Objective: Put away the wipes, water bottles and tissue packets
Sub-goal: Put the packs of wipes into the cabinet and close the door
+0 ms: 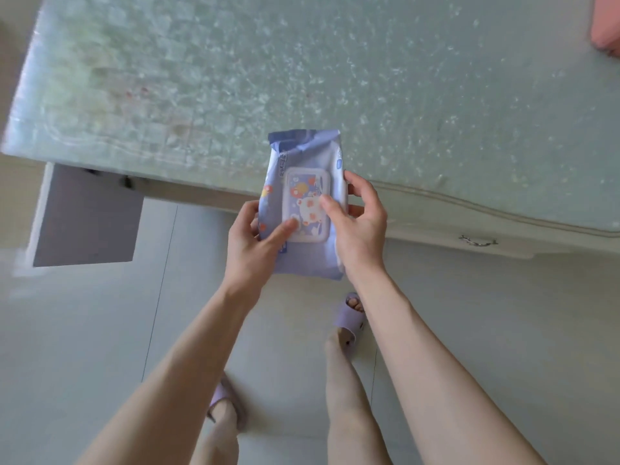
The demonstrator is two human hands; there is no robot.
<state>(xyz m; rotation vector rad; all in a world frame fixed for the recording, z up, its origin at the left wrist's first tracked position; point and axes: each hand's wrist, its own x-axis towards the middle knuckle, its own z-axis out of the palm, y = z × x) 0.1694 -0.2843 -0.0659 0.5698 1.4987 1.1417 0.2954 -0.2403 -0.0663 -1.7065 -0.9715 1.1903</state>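
- The pack of wipes point(303, 152) was held in the air between both hands, over the near edge of the table point(335, 62); it did not appear to rest on the glass top.
- Its long axis ran straight away from the person: the near end sat down between the wrists and the far, crimped end reached over the table top.
- The left hand point(251, 243) gripped the pack's left edge, thumb laid on the plastic lid point(302, 193), fingers tucked behind.
- The right hand point(360, 229) gripped the right edge likewise, thumb on the lid and fingertips curled round the side.
- The hands were close together, with the pack clamped between them and neither plainly nearer its middle.
- What looked like an open drawer point(87, 216) stood out from the table well to the left, below and nearer the left hand; if it was the goal, the pack would have to travel left and down.
- A closed drawer's handle point(478, 241) lay to the right, and a pink thing point(605, 31) sat at the table's far right.
- No bottles or tissue packets were in view.
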